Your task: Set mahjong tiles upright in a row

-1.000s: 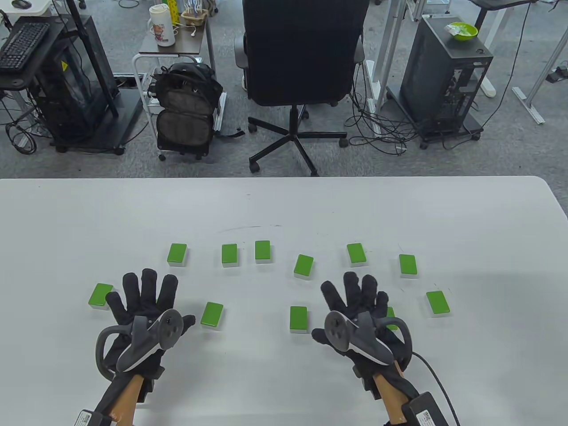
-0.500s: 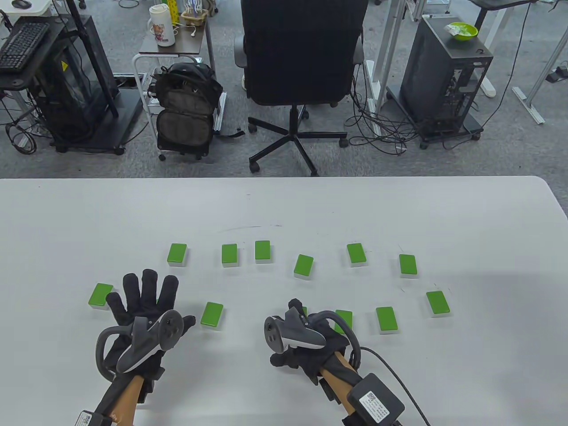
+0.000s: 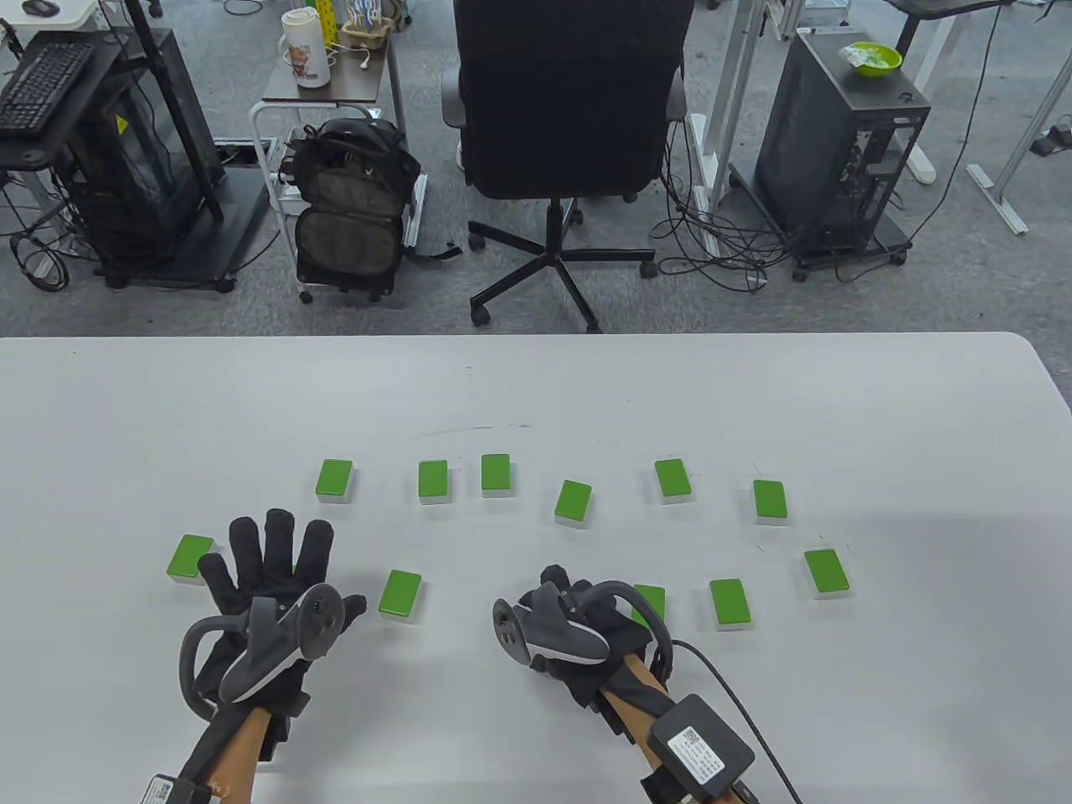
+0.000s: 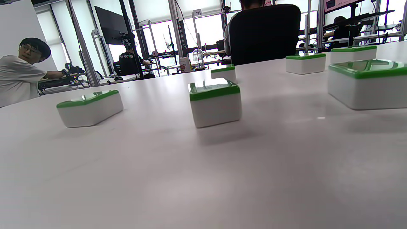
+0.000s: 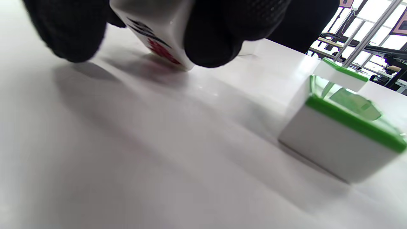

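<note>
Several green-backed mahjong tiles lie flat on the white table, among them a back row from one tile to another. My right hand is curled over one tile near the table's front middle. In the right wrist view its fingertips pinch that tile. The tile is tilted, its red and black face shows, and its lower edge touches the table. My left hand lies flat with fingers spread between two flat tiles.
Flat tiles lie just right of my right hand; the nearest one shows in the right wrist view. The left wrist view shows flat tiles ahead. A black office chair stands beyond the table's far edge.
My right hand moved left from lying flat, curled over the front-middle tile and now holds it tilted. My left hand has not moved.
</note>
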The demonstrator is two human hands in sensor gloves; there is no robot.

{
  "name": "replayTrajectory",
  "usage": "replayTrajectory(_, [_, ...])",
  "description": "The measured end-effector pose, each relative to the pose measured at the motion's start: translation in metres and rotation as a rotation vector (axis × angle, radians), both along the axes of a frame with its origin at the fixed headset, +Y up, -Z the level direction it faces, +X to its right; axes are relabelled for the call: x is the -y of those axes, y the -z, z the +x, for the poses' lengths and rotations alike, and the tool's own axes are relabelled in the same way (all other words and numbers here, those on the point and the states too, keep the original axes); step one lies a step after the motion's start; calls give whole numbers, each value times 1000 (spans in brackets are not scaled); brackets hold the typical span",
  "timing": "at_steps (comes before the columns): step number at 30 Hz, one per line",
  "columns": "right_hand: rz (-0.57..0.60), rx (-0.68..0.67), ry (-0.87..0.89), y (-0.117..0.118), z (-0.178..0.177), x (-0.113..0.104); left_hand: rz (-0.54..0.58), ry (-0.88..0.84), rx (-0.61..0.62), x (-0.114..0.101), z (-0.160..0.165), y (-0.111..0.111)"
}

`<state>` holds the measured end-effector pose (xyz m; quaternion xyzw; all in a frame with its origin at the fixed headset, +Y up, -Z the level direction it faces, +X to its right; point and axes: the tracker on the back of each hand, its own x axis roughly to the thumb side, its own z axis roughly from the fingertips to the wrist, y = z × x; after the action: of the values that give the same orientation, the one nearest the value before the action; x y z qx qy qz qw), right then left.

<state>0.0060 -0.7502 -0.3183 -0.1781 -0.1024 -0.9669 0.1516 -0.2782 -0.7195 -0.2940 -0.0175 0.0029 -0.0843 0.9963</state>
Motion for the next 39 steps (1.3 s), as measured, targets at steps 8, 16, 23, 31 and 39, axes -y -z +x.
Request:
replayTrajectory(8, [-38, -38, -5, 18, -5, -10, 5, -13, 2, 0, -1, 0])
replayTrajectory(16, [-138, 40, 35, 42, -14, -18, 7, -16, 6, 0, -1, 1])
replayTrajectory(23, [-200, 78, 26, 53, -15, -11, 3, -21, 7, 1, -1, 1])
replayTrajectory(31, [-249, 82, 72, 57, -9, -10, -3, -6, -3, 0, -1, 1])
replayTrajectory(39, [-243, 67, 69, 56, -8, -9, -11, 0, -6, 0, -1, 1])
